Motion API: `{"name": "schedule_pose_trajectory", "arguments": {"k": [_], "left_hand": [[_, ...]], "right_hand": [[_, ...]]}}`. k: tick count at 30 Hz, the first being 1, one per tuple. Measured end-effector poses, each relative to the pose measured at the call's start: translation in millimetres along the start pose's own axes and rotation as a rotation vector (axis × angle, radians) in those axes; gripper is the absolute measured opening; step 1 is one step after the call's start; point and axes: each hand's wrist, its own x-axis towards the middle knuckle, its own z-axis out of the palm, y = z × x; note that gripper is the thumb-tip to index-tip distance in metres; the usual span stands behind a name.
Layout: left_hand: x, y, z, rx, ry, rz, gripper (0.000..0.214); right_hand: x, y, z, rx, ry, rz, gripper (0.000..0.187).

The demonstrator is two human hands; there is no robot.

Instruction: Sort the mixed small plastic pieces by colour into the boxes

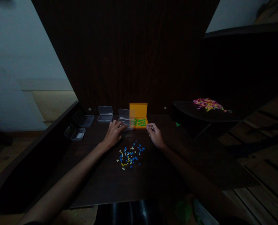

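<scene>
left grip (114,132) beside one of four clear boxes (126,118), right grip (154,135) beside one orange box (138,110); too dim to tell if either grasps anything; one brick pile (130,153) between, nearer.

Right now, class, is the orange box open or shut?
Open: the orange box has its lid standing up, and green pieces show inside.

From where I stand, the brightest thing is the orange-yellow box (138,109) just beside the right hand's (155,135) fingertips, its tray speckled with green pieces (140,122). At the left hand's (113,133) fingers sits a colourless, see-through box (122,113). Below both hands, blue, yellow and cream bricks (130,153) dapple the dark brown tabletop (106,184). Well right of the right hand, a heap (208,103) mingles pink, red and yellow.
</scene>
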Motion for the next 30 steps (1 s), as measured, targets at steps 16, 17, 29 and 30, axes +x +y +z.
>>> {"name": "schedule_pose_trajectory", "arguments": {"k": [16, 17, 29, 30], "left_hand": [[-26.0, 38.0, -16.6, -0.001, 0.028, 0.333, 0.047], [-26.2, 39.0, -17.1, -0.004, 0.035, 0.347, 0.047], [-27.7, 40.6, -12.8, -0.259, 0.169, 0.135, 0.031], [-27.1, 41.6, -13.3, -0.280, 0.177, 0.113, 0.028]], "right_hand": [[-18.8, -26.7, 19.6, 0.255, -0.095, 0.047, 0.038], [-18.8, -27.5, 19.2, 0.252, -0.084, 0.043, 0.038], [-16.3, -29.3, 17.6, 0.265, -0.061, 0.137, 0.043], [-16.0, -29.4, 17.5, 0.255, -0.064, 0.134, 0.043]]}}
